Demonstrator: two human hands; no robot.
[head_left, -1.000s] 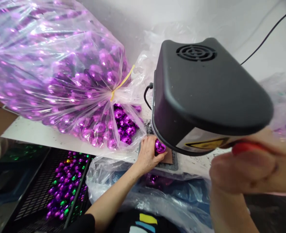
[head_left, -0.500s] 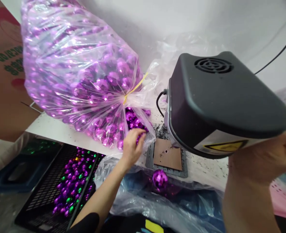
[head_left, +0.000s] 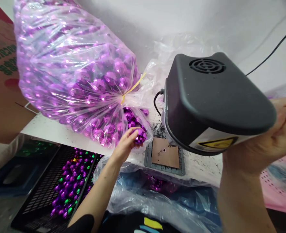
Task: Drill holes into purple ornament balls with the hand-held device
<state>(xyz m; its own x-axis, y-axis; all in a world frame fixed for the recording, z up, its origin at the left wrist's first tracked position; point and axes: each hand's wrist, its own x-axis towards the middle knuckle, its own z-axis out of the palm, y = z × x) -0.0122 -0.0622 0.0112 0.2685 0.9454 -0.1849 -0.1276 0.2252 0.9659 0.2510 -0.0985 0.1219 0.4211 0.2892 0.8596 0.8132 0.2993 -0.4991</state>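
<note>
My left hand (head_left: 126, 144) pinches a shiny purple faceted ball (head_left: 140, 137). It is beside the gathered mouth of a big clear plastic bag (head_left: 79, 71) full of the same purple balls, tied with a yellow tie (head_left: 133, 87). Past the black housing (head_left: 217, 94) of a bench machine, at its right side, my right hand (head_left: 278, 136) looks closed, though whatever its fingers hold is hidden. Below the machine's head lies a brown board (head_left: 165, 153) with a small hole, on a grey slotted base plate (head_left: 167, 170).
Dark shavings (head_left: 158, 131) are scattered around the base. A plastic-lined opening (head_left: 157, 200) with purple balls lies in front. Small purple and green balls fill a black crate (head_left: 36, 194) at lower left. A carton (head_left: 2, 106) stands left, a pink basket (head_left: 276, 191) right.
My left hand has drawn back slightly from the bag's mouth and now holds a purple ball. The ball that hung below the base plate has dropped into the plastic-lined opening.
</note>
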